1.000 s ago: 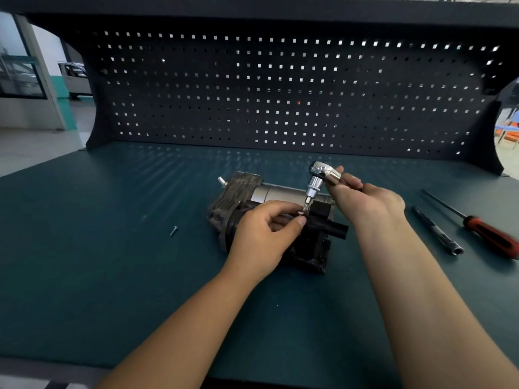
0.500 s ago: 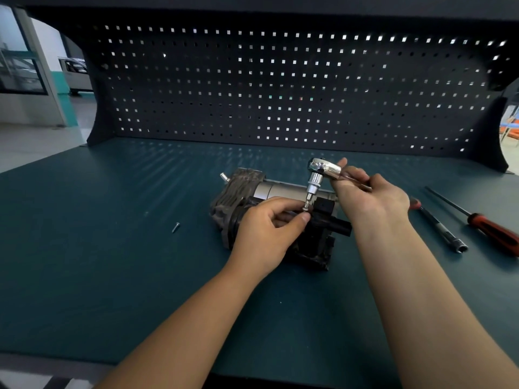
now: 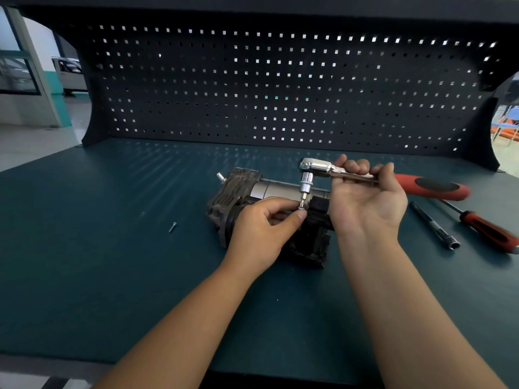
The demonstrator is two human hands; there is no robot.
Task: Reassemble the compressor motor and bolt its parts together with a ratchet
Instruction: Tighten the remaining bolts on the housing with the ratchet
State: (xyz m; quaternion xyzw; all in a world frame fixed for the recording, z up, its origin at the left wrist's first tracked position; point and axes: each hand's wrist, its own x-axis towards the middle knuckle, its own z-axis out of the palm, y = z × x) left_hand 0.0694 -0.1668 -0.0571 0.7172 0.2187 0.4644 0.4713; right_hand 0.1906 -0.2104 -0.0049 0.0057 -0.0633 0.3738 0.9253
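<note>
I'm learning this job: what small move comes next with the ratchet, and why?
Probably swing the ratchet handle through a short arc. The right hand grips its shank, the bit stands upright on the motor, and the left hand pinches at its tip, seemingly steadying it.

The workbench (image 3: 112, 276) has a flat, dark teal top that runs back to an upright black pegboard (image 3: 280, 80) at its far edge. Light shows through the pegboard's small square holes and falls as a dotted pattern on the far part of the top. The compressor motor (image 3: 238, 186) lies on its side near the middle, ribbed grey end to the left and black block to the near right. A small loose screw (image 3: 172, 227) lies alone on the top to its left, apart from it. To the right lie a slim dark bar with a socket end (image 3: 434, 226) and, just beyond it and roughly parallel, a red-handled screwdriver (image 3: 488, 228). The two do not touch.
</note>
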